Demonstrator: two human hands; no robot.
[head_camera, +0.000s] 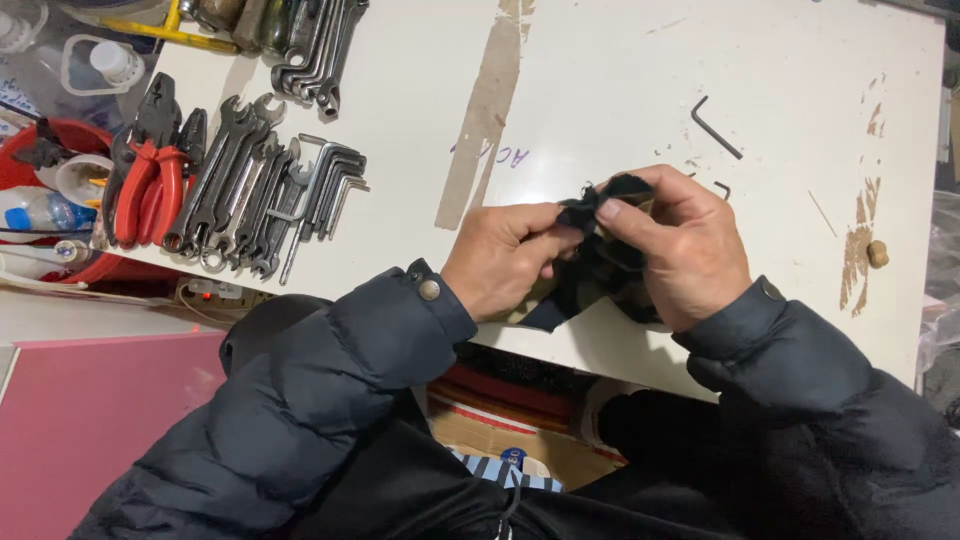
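Both my hands meet over the near edge of a white table (620, 90). My left hand (505, 262) and my right hand (675, 245) pinch a small black cloth pouch (600, 262) between thumbs and fingertips at its gathered top. The pouch hangs down between my palms, partly hidden by my fingers. What is inside it cannot be seen. Dark padded jacket sleeves cover both forearms.
At the table's left lie red-handled pliers (150, 185), a row of spanners (235, 190) and several hex keys (330, 185). One hex key (715, 127) lies alone beyond my right hand. More spanners (320, 50) sit at the far edge. A red bucket (45, 165) stands left of the table.
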